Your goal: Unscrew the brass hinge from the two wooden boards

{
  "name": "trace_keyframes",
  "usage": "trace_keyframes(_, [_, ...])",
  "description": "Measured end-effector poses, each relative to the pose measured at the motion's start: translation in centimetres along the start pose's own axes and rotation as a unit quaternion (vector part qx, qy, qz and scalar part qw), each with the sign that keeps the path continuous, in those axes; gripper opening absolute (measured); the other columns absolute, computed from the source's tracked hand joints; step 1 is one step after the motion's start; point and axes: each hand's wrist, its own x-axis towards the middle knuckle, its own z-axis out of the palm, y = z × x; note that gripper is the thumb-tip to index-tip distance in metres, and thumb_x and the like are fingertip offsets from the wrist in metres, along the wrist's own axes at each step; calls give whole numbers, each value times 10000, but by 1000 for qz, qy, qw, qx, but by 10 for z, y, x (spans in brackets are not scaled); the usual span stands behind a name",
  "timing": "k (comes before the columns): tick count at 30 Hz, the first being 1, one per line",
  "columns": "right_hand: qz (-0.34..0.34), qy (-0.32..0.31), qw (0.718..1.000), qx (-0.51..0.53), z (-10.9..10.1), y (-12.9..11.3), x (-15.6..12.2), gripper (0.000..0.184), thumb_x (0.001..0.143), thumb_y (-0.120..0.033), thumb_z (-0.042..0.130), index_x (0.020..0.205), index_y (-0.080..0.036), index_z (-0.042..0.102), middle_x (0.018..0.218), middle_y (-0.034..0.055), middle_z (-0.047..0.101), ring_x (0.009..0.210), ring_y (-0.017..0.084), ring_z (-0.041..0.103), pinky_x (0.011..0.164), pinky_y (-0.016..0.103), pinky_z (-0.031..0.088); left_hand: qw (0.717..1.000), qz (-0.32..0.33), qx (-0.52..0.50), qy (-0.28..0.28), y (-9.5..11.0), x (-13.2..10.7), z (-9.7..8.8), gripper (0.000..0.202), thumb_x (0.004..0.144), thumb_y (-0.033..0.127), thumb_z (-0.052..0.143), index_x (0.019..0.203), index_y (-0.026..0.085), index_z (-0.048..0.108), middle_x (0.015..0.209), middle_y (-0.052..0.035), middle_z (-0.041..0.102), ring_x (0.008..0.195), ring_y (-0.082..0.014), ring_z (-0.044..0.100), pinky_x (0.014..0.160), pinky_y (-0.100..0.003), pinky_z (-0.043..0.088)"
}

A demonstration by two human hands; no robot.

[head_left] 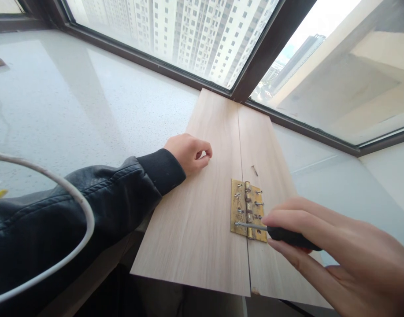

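Observation:
Two pale wooden boards (202, 211) lie side by side on a white speckled sill, joined by a brass hinge (248, 210) with several screws sticking up from it. My right hand (324, 246) is closed around a black-handled screwdriver (281, 232), its metal tip resting at the hinge's lower left screw. My left hand (188, 152), in a black leather sleeve, rests on the left board with fingers curled into a loose fist; what it holds, if anything, is hidden. One loose screw (254, 170) lies on the right board above the hinge.
A dark window frame (254, 66) runs along the far edge of the sill (89, 101), with tower blocks outside. A white cable (79, 207) loops across my left arm. The boards overhang the sill's near edge.

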Motion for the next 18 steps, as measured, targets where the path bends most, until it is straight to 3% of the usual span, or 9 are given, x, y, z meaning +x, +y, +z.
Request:
trace_keyframes(4, [-3, 27, 1000, -6, -3, -3, 8, 85, 936, -301, 513, 960, -290, 594, 831, -8, 668, 559, 123, 611, 428, 246, 446, 1000, -2, -4, -5, 1, 0, 0, 209, 740, 267, 567, 811, 215, 757, 522, 25, 569, 515, -110, 469, 574, -268, 350])
trace_keyframes(10, [62, 104, 992, -47, 8, -1, 9, 149, 926, -419, 504, 954, -274, 527, 642, -42, 656, 386, 106, 561, 342, 211, 455, 1000, -13, -3, -14, 3, 0, -1, 206, 750, 264, 570, 826, 223, 757, 544, 25, 580, 536, -120, 488, 592, -281, 357])
trace_keyframes(12, [65, 78, 993, -57, 10, 2, 3, 238, 927, -436, 494, 1096, -272, 523, 774, -6, 699, 490, 133, 636, 444, 231, 546, 1000, -13, -3, -17, 3, 0, -1, 205, 751, 264, 572, 827, 222, 758, 543, 25, 581, 535, -119, 487, 591, -279, 355])
trace_keyframes(14, [50, 45, 996, -61, 8, 5, -3, 389, 925, -433, 496, 1283, -283, 469, 1057, 50, 697, 741, 185, 708, 642, 290, 614, 1000, -12, -1, -18, 3, 0, -2, 207, 753, 264, 570, 827, 220, 758, 542, 23, 581, 532, -119, 483, 589, -275, 352])
trace_keyframes(16, [25, 17, 998, -48, 4, 7, -6, 450, 933, -406, 497, 1367, -310, 425, 1261, 62, 617, 972, 220, 684, 779, 320, 604, 1000, -11, -1, -17, 2, 0, -1, 207, 755, 266, 569, 828, 218, 757, 543, 20, 583, 531, -118, 479, 586, -272, 350])
trace_keyframes(18, [-4, -10, 1000, -17, -1, 7, -5, 409, 947, -336, 496, 1354, -337, 456, 1256, 36, 608, 1008, 196, 662, 777, 271, 585, 1000, -11, -3, -18, 2, 0, -1, 204, 754, 266, 571, 826, 217, 756, 543, 20, 581, 532, -117, 479, 587, -271, 350])
